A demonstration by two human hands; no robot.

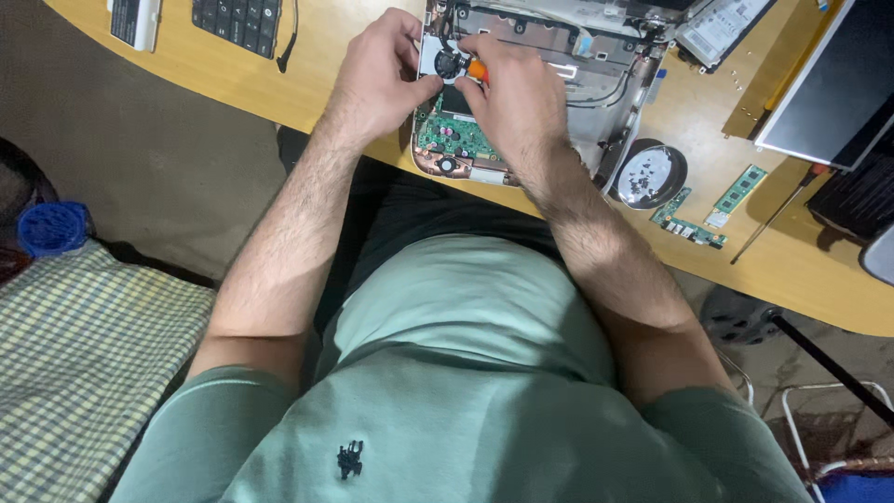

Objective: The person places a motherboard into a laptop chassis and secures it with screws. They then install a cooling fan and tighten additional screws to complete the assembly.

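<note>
- A person seated at a wooden surface [354,102] works on an opened laptop chassis [596,84], which lies at twelve o'clock from the body with its green mainboard [453,138] bared.
- The left hand [377,79] pinches the edge of the small cooling fan [447,61], fingers curled around its pale housing.
- The right hand [512,98] is closed around an orange-handled screwdriver [477,69], whose tip is hidden; it seems aimed at the fan.
- Done well, this step likely calls for the driver held upright on the screw, the fan steadied flat, and light pressure so nothing slips onto the mainboard.
- Count on the surface: one round dish of screws [650,175] at three o'clock of the chassis, two loose green circuit boards [741,190] beyond it, and one long red-tipped screwdriver [778,212].
- One hard drive [722,28] sits at one o'clock, one dark screen panel [838,79] at two o'clock, one black keypad [237,23] at ten o'clock.
</note>
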